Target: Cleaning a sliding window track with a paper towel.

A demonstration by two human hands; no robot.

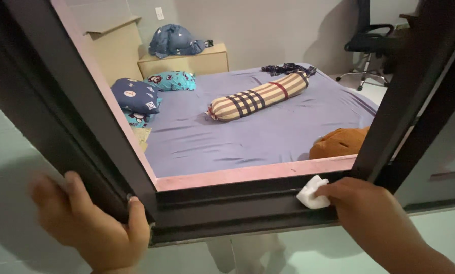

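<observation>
Right hand [369, 210], grip closed, pinches white cloth wad [312, 193] against dark window frame's lower rail [237, 203]. Left hand [93, 223] clasps the frame's corner, fingers curled round it. Risk: cloth snagging in the track, or slipping from the pinch.

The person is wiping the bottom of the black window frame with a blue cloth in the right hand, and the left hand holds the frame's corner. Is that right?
Not quite. The cloth is white, not blue, as the head view shows. The rest is right: the right hand presses it on the bottom of the black window frame, and the left hand holds the frame's corner.
</observation>
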